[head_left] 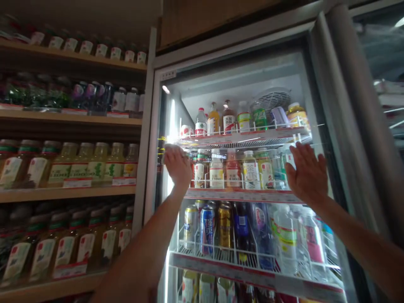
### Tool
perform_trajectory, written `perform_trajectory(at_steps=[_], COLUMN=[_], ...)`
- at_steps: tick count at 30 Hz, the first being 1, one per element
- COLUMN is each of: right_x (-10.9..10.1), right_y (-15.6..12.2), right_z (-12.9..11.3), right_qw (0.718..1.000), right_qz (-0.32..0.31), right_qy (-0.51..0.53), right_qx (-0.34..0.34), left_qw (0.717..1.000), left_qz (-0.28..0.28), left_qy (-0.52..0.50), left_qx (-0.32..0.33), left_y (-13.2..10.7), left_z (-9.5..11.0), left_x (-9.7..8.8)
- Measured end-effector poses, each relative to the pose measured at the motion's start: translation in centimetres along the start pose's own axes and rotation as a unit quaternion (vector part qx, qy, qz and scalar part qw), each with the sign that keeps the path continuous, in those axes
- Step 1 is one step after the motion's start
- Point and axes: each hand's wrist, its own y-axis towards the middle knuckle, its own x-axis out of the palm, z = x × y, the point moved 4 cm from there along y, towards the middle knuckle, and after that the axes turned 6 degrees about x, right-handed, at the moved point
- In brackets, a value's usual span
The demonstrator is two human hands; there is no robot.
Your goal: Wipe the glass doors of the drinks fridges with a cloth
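Note:
A tall glass-fronted drinks fridge stands before me, lit white inside, and light reflections show on its glass door. My left hand is raised at the left side of the glass, holding nothing, its fingers stretched upward and somewhat blurred. On the other side my right hand is up with palm toward the door, fingers and thumb apart, empty too. Whether either palm touches the glass I cannot tell. Between the hands, on the middle rack, are a pink drink bottle and a pale yellow bottle.
Wooden shelves with rows of bottled drinks line the left wall. Inside the fridge, a lower rack holds a blue can, a gold can and several bottles. A rounded vertical post runs along the right, beside another cabinet.

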Motion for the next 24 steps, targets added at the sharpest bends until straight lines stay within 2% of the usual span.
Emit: perform_trajectory(at_steps=[2,4,5,6,7,8,9,10,11,12,13,14,15,16,18,20,21,22,24], right_x=[0.0,0.0,0.0,-0.1,-0.1,-0.2,-0.2,-0.2,-0.2,-0.2,-0.1,-0.1,0.0,0.0,-0.1,-0.3,-0.4,-0.4,-0.5], right_y=[0.0,0.0,-0.1,-0.1,-0.2,-0.3,-0.3,-0.4,-0.5,-0.5,-0.5,-0.5,-0.5,-0.5,-0.5,-0.4,-0.4,-0.5,-0.6], right_z=[-0.1,0.0,0.1,0.2,0.3,0.4,0.4,0.4,0.4,0.3,0.2,0.1,0.0,0.0,0.0,0.1,0.2,0.3,0.1], right_qw=[1.000,1.000,1.000,1.000,1.000,1.000,1.000,1.000,1.000,1.000,1.000,1.000,1.000,1.000,1.000,0.999,0.999,0.999,0.999], right_qz=[0.015,0.021,0.021,0.020,0.016,0.011,0.007,0.004,0.000,-0.004,-0.008,-0.013,-0.016,-0.019,-0.022,-0.025,-0.030,-0.036,-0.043], right_qy=[-0.004,-0.001,0.002,0.006,0.010,0.014,0.018,0.020,0.020,0.016,0.011,0.004,-0.001,-0.005,-0.010,-0.013,-0.015,-0.017,-0.021], right_qx=[0.000,-0.002,-0.004,-0.004,-0.003,-0.001,0.001,0.003,0.003,0.003,0.002,0.002,0.001,-0.001,-0.007,-0.016,-0.020,-0.023,-0.022], left_qw=[0.997,0.969,0.950,0.930,0.910,0.895,0.893,0.902,0.930,0.967,0.987,0.994,0.994,0.989,0.953,0.917,0.911,0.920,0.955], left_qz=[-0.030,-0.089,-0.104,-0.123,-0.139,-0.152,-0.159,-0.159,-0.141,-0.104,-0.070,-0.051,-0.047,-0.059,-0.110,-0.147,-0.156,-0.153,-0.119], left_qy=[-0.018,-0.051,-0.067,-0.081,-0.092,-0.100,-0.103,-0.098,-0.088,-0.068,-0.048,-0.036,-0.036,-0.046,-0.089,-0.112,-0.116,-0.113,-0.095], left_qx=[0.072,0.225,0.285,0.337,0.380,0.407,0.408,0.388,0.328,0.223,0.139,0.093,0.088,0.125,0.270,0.353,0.363,0.343,0.253], left_y=[-2.1,-4.8,-5.9,-6.7,-7.0,-6.8,-6.0,-4.9,-3.5,-2.2,-1.5,-1.4,-1.8,-2.8,-5.3,-7.1,-7.3,-6.8,-4.8], left_z=[5.4,12.6,15.5,17.4,18.3,18.1,16.9,15.1,12.9,10.5,8.9,8.3,8.9,10.4,14.9,17.4,17.3,16.1,11.7], left_x=[1.4,3.0,3.4,3.6,3.6,3.4,3.0,2.7,2.4,2.1,1.9,1.9,2.0,2.4,3.2,3.5,3.5,3.2,2.3])
